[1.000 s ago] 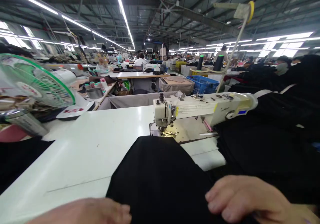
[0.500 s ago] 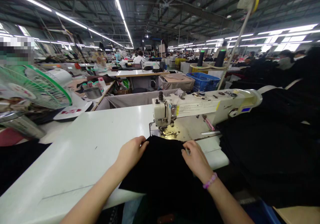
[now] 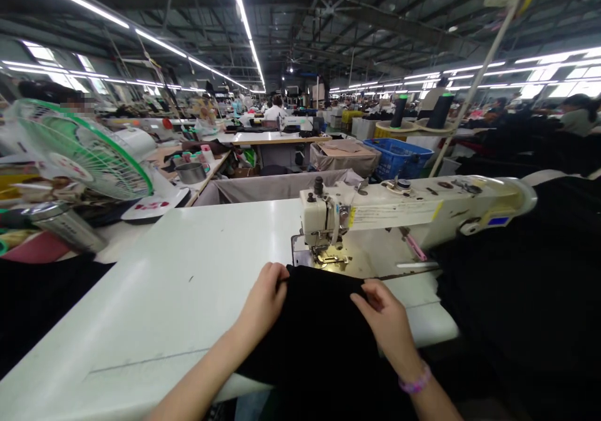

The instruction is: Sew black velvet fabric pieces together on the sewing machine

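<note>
While strip lights (image 3: 241,10) run along the roof of a wide garment factory hall (image 3: 328,39), rows of work tables stretch away ahead, with co-workers seated or standing at them, among them a person in a white shirt (image 3: 277,109) far down the aisle. A long white sewing table (image 3: 159,289) fills the lower left of the view and carries an industrial sewing machine (image 3: 399,214) toward its far side. A heap of black fabric (image 3: 516,296) lies to the right of the machine, a fan with a green rim (image 3: 77,148) stands beyond the table's left side, and a blue plastic crate (image 3: 399,158) sits farther ahead, just past a grey fabric bin (image 3: 277,188). The black cloth (image 3: 319,327) lies on the near edge of the table, its far edge just short of the machine's presser foot (image 3: 332,259). The person's left hand (image 3: 265,302) is curled over the cloth's left corner, with the fingers gripping the edge. The right hand (image 3: 382,321) is loosely open, its fingers slightly bent and resting on the cloth's far edge without a visible pinch. A beaded pink bracelet (image 3: 416,380) circles the right wrist
</note>
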A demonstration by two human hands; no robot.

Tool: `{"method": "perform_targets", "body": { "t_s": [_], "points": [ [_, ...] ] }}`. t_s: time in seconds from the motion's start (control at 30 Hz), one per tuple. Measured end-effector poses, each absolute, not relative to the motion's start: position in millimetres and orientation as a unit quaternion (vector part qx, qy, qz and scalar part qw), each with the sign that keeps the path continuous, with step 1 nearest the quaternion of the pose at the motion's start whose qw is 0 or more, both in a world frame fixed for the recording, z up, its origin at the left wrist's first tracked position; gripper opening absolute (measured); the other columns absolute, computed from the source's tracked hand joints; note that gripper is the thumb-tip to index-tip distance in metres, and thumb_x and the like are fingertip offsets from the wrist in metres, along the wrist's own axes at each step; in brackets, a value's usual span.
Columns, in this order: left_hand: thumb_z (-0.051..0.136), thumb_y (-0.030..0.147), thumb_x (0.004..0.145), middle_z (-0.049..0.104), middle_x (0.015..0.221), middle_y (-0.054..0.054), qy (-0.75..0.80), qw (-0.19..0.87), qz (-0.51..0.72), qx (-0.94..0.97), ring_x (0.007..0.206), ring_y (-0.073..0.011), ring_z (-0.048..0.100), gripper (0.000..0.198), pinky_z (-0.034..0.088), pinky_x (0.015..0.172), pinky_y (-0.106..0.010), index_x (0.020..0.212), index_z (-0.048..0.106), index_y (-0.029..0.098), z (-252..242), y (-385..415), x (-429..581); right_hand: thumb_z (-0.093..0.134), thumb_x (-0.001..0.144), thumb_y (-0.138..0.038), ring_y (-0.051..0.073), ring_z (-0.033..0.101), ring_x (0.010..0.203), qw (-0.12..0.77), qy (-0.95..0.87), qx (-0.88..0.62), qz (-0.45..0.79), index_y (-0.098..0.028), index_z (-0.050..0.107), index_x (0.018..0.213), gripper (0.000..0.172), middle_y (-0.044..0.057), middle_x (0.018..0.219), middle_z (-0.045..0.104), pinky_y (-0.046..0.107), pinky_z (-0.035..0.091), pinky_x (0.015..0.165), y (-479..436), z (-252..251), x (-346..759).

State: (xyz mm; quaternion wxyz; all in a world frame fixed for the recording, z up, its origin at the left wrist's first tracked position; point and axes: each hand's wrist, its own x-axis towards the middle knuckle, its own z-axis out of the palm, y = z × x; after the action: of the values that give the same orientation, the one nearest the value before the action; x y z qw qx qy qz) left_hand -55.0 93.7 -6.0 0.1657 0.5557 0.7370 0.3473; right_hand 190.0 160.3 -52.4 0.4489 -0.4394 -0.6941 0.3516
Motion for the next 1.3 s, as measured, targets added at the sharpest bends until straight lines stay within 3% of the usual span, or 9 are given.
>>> {"method": "perform_targets", "body": {
  "t_s": [0.1, 0.2, 0.3, 0.53, 0.67, 0.87, 1.1, 1.3],
  "points": [
    [0.056, 0.023, 0.083, 0.068, 0.097, -0.006, 0.704, 0.249, 0.446, 0.493, 0.084, -0.0201, 0.065, 0.008, 0.051, 0.075, -0.031, 0.091, 0.055, 0.022, 2.8, 67.8, -49.9, 0.073, 0.076, -0.052, 0.022, 0.065, 0.081, 0.48, -0.609, -0.447, 0.446, -0.019, 0.066, 0.089, 0.036, 0.006, 0.087, 0.068, 0.033, 0.055, 0.075, 150.1, -50.7, 202.3],
    [0.074, 0.026, 0.073, 0.069, 0.119, -0.006, 0.605, 0.376, 0.589, 0.381, 0.101, -0.0196, 0.066, 0.016, 0.05, 0.089, -0.029, 0.085, 0.064, 0.021, 16.7, 47.2, -45.5, 0.085, 0.066, -0.049, 0.021, 0.066, 0.086, 0.492, -0.537, -0.452, 0.515, -0.02, 0.07, 0.091, 0.041, 0.003, 0.091, 0.07, 0.029, 0.054, 0.08, 146.9, -47.1, 212.6],
    [0.083, 0.024, 0.067, 0.073, 0.109, -0.004, 0.559, 0.419, 0.641, 0.32, 0.1, -0.019, 0.065, 0.018, 0.047, 0.093, -0.027, 0.082, 0.074, 0.02, 27.9, 35.6, -40.6, 0.09, 0.061, -0.045, 0.019, 0.065, 0.09, 0.501, -0.51, -0.449, 0.536, -0.021, 0.073, 0.089, 0.041, 0.001, 0.093, 0.071, 0.025, 0.052, 0.084, 147.5, -43.5, 216.8],
    [0.084, 0.035, 0.07, 0.073, 0.099, -0.005, 0.543, 0.419, 0.666, 0.292, 0.095, -0.0196, 0.064, 0.022, 0.047, 0.089, -0.027, 0.086, 0.079, 0.02, 33.2, 28.5, -36.2, 0.092, 0.052, -0.05, 0.02, 0.065, 0.1, 0.504, -0.448, -0.474, 0.566, -0.022, 0.076, 0.088, 0.047, 0.001, 0.097, 0.074, 0.022, 0.05, 0.091, 146.2, -34.5, 212.0],
    [0.087, 0.038, 0.066, 0.072, 0.099, -0.006, 0.555, 0.407, 0.679, 0.258, 0.091, -0.0201, 0.063, 0.027, 0.047, 0.086, -0.028, 0.083, 0.079, 0.019, 32.8, 26.7, -37.0, 0.09, 0.053, -0.058, 0.027, 0.065, 0.106, 0.491, -0.436, -0.492, 0.572, -0.023, 0.078, 0.091, 0.053, 0.004, 0.102, 0.076, 0.033, 0.048, 0.102, 144.3, -31.8, 211.8],
    [0.088, 0.034, 0.064, 0.069, 0.079, -0.001, 0.541, 0.433, 0.689, 0.212, 0.074, -0.0129, 0.06, 0.026, 0.045, 0.073, -0.023, 0.081, 0.075, 0.019, 34.4, 24.1, -35.3, 0.09, 0.054, -0.057, 0.032, 0.06, 0.119, 0.497, -0.447, -0.479, 0.569, -0.023, 0.08, 0.087, 0.049, 0.007, 0.113, 0.074, 0.045, 0.037, 0.114, 145.3, -36.4, 213.2],
    [0.089, 0.038, 0.064, 0.069, 0.076, -0.001, 0.54, 0.433, 0.696, 0.194, 0.071, -0.0134, 0.061, 0.03, 0.047, 0.071, -0.024, 0.08, 0.074, 0.018, 38.9, 20.4, -31.9, 0.09, 0.057, -0.053, 0.033, 0.06, 0.117, 0.503, -0.478, -0.46, 0.555, -0.022, 0.08, 0.079, 0.04, 0.008, 0.114, 0.073, 0.046, 0.037, 0.114, 147.0, -38.3, 214.9],
    [0.09, 0.038, 0.06, 0.071, 0.077, -0.002, 0.558, 0.358, 0.721, 0.201, 0.074, -0.0141, 0.061, 0.029, 0.047, 0.074, -0.024, 0.075, 0.075, 0.018, 43.9, 17.8, -31.7, 0.091, 0.052, -0.051, 0.031, 0.065, 0.11, 0.517, -0.467, -0.455, 0.555, -0.022, 0.079, 0.074, 0.038, 0.008, 0.111, 0.074, 0.036, 0.052, 0.097, 142.7, -27.3, 210.8]
  ]
}}
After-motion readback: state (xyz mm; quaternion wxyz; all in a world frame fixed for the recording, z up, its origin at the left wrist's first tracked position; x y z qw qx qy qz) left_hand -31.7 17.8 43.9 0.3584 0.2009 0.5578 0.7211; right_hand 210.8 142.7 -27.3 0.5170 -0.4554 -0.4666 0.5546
